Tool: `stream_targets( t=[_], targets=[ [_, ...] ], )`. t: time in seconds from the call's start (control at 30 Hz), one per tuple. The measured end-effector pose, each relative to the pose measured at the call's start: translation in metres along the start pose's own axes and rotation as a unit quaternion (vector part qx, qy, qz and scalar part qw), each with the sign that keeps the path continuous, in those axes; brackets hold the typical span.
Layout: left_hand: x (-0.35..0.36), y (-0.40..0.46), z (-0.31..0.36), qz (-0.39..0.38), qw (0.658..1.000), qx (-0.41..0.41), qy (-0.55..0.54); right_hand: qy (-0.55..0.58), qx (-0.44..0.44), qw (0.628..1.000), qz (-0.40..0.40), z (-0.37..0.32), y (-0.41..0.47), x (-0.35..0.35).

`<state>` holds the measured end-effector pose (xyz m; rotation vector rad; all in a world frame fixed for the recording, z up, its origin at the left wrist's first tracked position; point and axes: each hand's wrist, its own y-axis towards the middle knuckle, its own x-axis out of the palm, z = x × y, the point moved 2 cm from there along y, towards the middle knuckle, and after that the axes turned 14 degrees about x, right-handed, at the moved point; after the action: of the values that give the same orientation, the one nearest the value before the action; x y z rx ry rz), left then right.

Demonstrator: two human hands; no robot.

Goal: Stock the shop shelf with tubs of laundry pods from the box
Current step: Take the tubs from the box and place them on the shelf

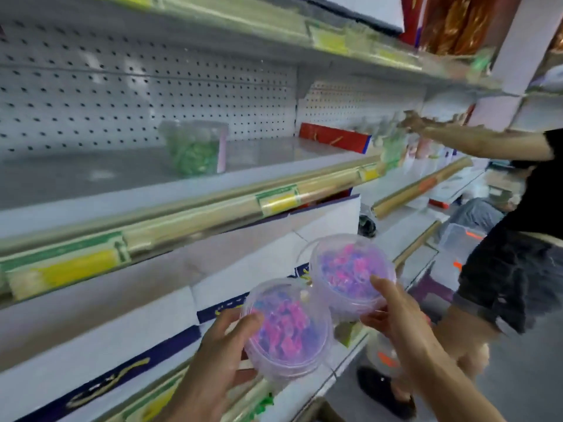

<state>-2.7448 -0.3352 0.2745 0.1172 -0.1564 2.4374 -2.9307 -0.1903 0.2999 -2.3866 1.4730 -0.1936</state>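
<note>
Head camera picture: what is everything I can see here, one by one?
Pink and purple pod tubs: two, clear plastic, held in front of the lower shelves, the left tub and the right tub.
Green pod tub: one, clear with green contents, standing on the middle shelf.
Middle shelf: one, pale grey, with pegboard behind.
Price labels: several, yellow and green, along the shelf edges.
Red box: one, lying further right on the middle shelf.
Other person: one, in dark clothes at the right, reaching onto the shelf.
Left hand: grips the left tub.
Right hand: grips the right tub.
</note>
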Motion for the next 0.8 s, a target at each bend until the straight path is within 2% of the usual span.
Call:
stream_targets(
  t=[0.17, 0.4, 0.67, 0.8],
  targets=[
    [-0.033, -0.030, 0.044, 0.074, 0.996, 0.044, -0.023, -0.014, -0.022, 0.996, -0.085, -0.047, -0.018, 0.040],
    [-0.086, -0.082, 0.103, 0.128, 0.986, 0.107, -0.016, -0.005, -0.038, 0.981, -0.189, -0.095, -0.064, 0.102],
    [-0.169, -0.129, 0.181, 0.186, 0.961, 0.204, 0.022, -0.012, -0.084, 0.967, -0.242, -0.127, -0.118, 0.186],
    [-0.207, -0.120, 0.219, 0.206, 0.954, 0.216, 0.026, -0.013, -0.074, 0.965, -0.250, -0.142, -0.136, 0.226]
  ],
)
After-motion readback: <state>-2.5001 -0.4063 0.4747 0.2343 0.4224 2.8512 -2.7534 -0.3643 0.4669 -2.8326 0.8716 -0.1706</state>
